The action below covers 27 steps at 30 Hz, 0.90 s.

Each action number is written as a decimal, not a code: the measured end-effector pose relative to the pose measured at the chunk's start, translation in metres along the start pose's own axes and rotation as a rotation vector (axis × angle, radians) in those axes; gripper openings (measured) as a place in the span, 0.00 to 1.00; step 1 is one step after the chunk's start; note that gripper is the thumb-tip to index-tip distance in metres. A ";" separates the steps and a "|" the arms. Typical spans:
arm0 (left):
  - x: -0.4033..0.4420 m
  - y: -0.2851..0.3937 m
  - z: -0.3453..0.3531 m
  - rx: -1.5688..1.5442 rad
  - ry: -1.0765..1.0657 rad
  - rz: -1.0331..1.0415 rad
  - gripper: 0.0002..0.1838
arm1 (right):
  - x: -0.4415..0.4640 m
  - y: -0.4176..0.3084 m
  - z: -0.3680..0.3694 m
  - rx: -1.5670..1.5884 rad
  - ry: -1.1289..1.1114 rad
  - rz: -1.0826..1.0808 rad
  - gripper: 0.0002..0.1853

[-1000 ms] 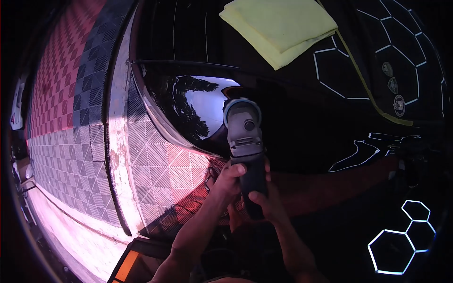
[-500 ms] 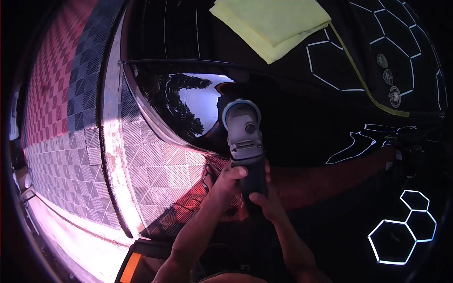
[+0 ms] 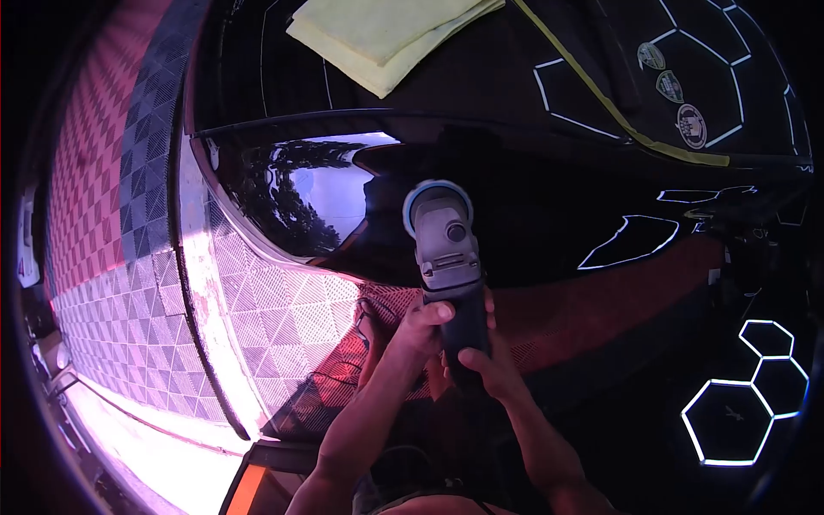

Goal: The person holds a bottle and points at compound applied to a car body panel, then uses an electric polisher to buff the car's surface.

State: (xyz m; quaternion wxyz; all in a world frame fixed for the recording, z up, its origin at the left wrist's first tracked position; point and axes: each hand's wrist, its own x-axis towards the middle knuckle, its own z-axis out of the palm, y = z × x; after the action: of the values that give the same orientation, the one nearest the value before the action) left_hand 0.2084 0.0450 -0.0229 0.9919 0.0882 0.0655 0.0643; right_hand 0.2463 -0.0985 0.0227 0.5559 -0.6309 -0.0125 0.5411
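A grey and black car polisher (image 3: 446,249) is in the middle of the view, its round light-blue-edged pad against or just over the glossy black car panel (image 3: 532,202). My left hand (image 3: 425,326) is closed around the polisher's body from the left, with its thumb on top. Further back, my right hand (image 3: 491,371) wraps the dark handle from the right. The pad's face is hidden beneath the tool head, so I cannot see whether it touches the paint.
A folded yellow cloth (image 3: 386,43) lies on the car's top surface, beside yellow tape (image 3: 592,90) along an edge. Round stickers (image 3: 691,126) sit at the upper right. Patterned floor tiles (image 3: 257,300) are at left. An orange-and-black object (image 3: 245,489) stands at the lower left.
The cloth, tape and panel have shifted left in view, while the polisher stays mid-view. The polisher and both hands have moved right along the panel, my grip unchanged.
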 end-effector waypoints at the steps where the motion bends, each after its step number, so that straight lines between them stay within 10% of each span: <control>1: 0.002 -0.008 0.000 0.020 0.004 -0.025 0.44 | -0.004 -0.002 -0.005 0.009 -0.024 0.003 0.33; 13: 0.019 -0.042 0.022 0.102 0.024 -0.103 0.34 | -0.022 0.000 -0.036 0.134 0.036 -0.137 0.41; 25: -0.021 0.029 -0.024 -0.054 -0.041 0.199 0.45 | 0.032 0.011 0.026 -0.135 -0.071 -0.148 0.25; 27: -0.026 0.040 -0.031 -0.055 -0.059 0.250 0.43 | 0.043 0.010 0.035 -0.147 -0.152 -0.068 0.36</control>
State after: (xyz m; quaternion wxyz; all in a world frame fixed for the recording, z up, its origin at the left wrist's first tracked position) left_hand 0.1738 0.0852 -0.0430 0.9796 0.0703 0.0228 0.1867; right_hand 0.2341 -0.0517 -0.0062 0.5236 -0.6263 -0.1155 0.5658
